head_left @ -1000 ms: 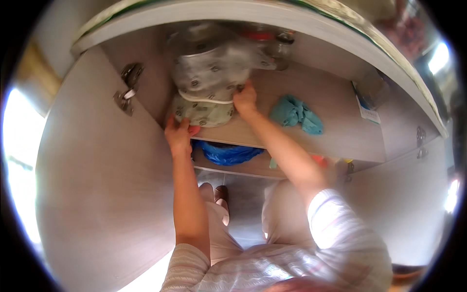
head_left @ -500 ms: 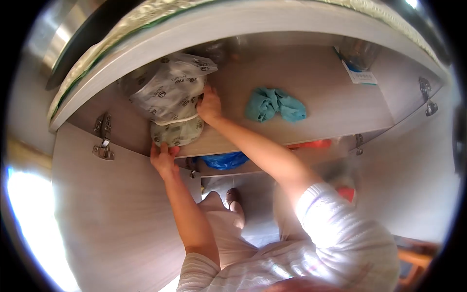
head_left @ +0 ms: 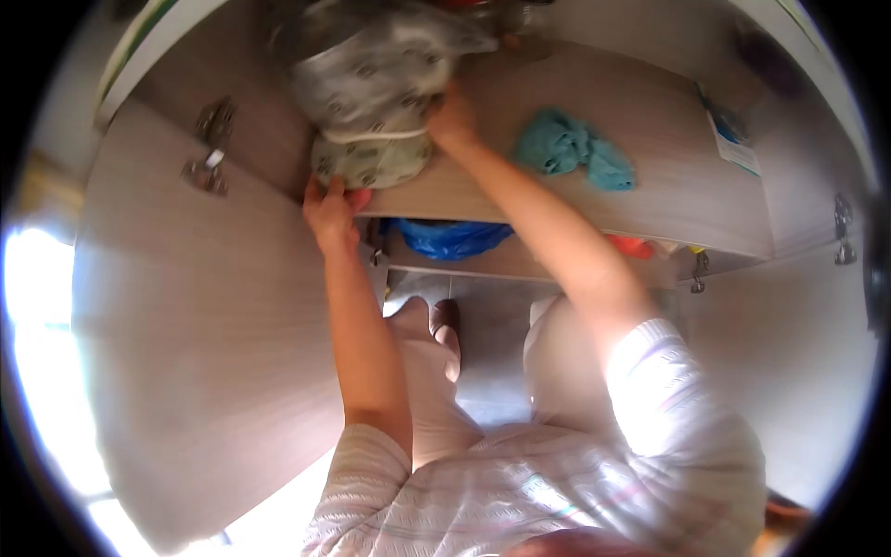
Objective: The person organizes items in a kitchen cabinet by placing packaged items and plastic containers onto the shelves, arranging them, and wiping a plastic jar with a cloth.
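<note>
A stack of printed plastic packages (head_left: 371, 79) lies at the left of the upper cabinet shelf (head_left: 483, 209), with a flatter greenish package (head_left: 376, 161) at its bottom. At the front left corner of that bottom package, my left hand (head_left: 331, 209) has its fingers at the edge, partly hidden beneath it. My right hand (head_left: 453, 119) is against the right side of the stack; its fingertips are blurred and partly hidden by the plastic. A crumpled teal cloth (head_left: 575, 148) lies on the shelf to the right of my right hand.
Below is a lower shelf with a blue plastic bag (head_left: 445, 239) and a red item (head_left: 631, 246). A white card (head_left: 735, 153) and a glass jar stand at the upper shelf's right. Open cabinet doors flank both sides, the left one (head_left: 204, 325) with a metal hinge (head_left: 212, 148).
The camera view has shifted, so the shelf and doors sit higher and further right. Both hands stay at the stack in about the same places.
</note>
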Available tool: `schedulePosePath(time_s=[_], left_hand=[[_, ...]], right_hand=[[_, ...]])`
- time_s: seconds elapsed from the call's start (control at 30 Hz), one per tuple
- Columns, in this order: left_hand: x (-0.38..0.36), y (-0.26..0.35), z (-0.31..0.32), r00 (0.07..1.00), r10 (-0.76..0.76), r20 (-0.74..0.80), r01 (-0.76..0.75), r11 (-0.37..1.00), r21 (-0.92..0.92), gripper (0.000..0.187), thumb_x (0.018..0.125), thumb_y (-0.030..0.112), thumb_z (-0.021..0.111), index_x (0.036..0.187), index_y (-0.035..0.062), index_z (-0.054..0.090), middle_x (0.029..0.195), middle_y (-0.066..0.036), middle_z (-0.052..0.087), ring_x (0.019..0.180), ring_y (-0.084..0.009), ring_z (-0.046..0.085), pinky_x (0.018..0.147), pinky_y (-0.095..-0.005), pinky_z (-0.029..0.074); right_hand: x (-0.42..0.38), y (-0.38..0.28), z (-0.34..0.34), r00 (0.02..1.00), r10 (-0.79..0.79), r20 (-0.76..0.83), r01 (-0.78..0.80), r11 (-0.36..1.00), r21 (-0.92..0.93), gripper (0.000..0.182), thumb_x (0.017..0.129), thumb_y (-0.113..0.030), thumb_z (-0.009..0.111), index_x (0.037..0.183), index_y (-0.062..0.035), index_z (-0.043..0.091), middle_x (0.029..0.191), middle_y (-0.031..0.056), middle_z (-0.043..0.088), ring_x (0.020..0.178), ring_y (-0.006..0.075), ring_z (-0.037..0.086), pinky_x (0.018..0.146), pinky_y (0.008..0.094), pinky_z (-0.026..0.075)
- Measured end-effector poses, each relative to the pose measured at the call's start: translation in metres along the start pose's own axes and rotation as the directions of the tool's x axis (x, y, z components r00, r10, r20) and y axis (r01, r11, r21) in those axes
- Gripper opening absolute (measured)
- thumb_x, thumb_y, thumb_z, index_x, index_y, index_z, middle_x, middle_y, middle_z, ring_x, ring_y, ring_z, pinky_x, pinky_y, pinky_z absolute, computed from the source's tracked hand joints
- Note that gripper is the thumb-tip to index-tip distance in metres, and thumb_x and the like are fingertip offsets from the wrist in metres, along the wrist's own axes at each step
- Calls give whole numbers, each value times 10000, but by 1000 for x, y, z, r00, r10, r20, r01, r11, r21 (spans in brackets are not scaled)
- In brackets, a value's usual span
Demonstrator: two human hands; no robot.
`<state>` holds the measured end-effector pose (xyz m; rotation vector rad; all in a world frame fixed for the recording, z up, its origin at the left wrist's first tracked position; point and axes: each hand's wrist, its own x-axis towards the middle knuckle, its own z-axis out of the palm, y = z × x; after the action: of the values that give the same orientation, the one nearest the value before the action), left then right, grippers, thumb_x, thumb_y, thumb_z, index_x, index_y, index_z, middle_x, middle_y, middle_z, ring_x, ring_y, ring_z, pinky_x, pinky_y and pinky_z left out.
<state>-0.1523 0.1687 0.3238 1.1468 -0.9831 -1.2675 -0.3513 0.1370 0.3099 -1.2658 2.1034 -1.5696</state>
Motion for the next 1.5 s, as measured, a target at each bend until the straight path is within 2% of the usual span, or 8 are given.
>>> schedulePosePath(time_s=[0.23,0.33,0.43,0.83,1.1,1.2,1.33,1.5], left_hand=[[-5,3,-4,984,-74,164,94,988,-122,370,790,2,450,1128,-75,320,731,-175,576,499,-254,589,444,-314,505],[0,-4,-3,993,-51,104,70,980,-188,360,775,-3,455,1111,-78,347,754,-175,578,508,-257,591,458,-323,509],[1,-1,-3,996,-44,74,58,979,-197,365,773,1,458,1117,-85,371,774,-176,578,511,-255,591,468,-329,511],[13,-5,-9,997,-4,74,17,985,-170,353,810,12,446,1135,-102,368,769,-192,567,532,-241,597,482,-332,528],[13,0,-12,979,-143,147,163,978,-128,340,829,72,430,1131,-55,342,759,-202,566,556,-284,602,492,-371,535],[19,-4,-14,970,-132,205,160,979,-129,315,836,70,410,1117,-44,327,777,-215,563,572,-303,604,495,-385,537],[22,-5,-20,953,-140,269,172,980,-99,299,847,35,375,1131,-27,306,803,-217,559,608,-302,610,512,-393,537],[13,-2,-19,956,-153,251,176,982,-70,295,855,25,377,1143,-14,332,741,-175,573,569,-263,607,516,-371,531]], right_hand=[[-2,4,2,997,-74,-36,71,994,-80,442,735,-108,550,1132,-21,376,954,239,545,914,397,523,793,427,424],[10,35,19,935,-347,-72,329,925,-190,467,732,-100,550,1155,-20,367,968,243,536,924,390,519,807,420,419],[-12,-5,-1,995,-91,-41,89,995,-47,477,734,-89,539,1171,-21,360,1014,251,505,953,391,499,829,415,407],[-13,-5,5,998,-53,15,55,993,-103,515,753,-132,540,1205,-6,330,1132,243,418,1035,376,443,873,401,382],[7,16,-1,985,48,167,-64,994,90,424,744,-170,567,1108,10,445,1044,201,528,975,322,519,838,381,411],[14,34,8,988,-102,120,120,981,-154,441,731,-213,576,1091,12,457,1047,204,533,986,333,512,842,378,409],[3,14,5,996,16,88,1,982,-190,490,722,-268,589,1094,17,446,1033,211,537,995,338,503,862,383,396],[-8,3,0,1000,4,15,-4,1000,0,396,701,-163,603,1023,4,444,946,220,560,917,356,534,807,396,430]])
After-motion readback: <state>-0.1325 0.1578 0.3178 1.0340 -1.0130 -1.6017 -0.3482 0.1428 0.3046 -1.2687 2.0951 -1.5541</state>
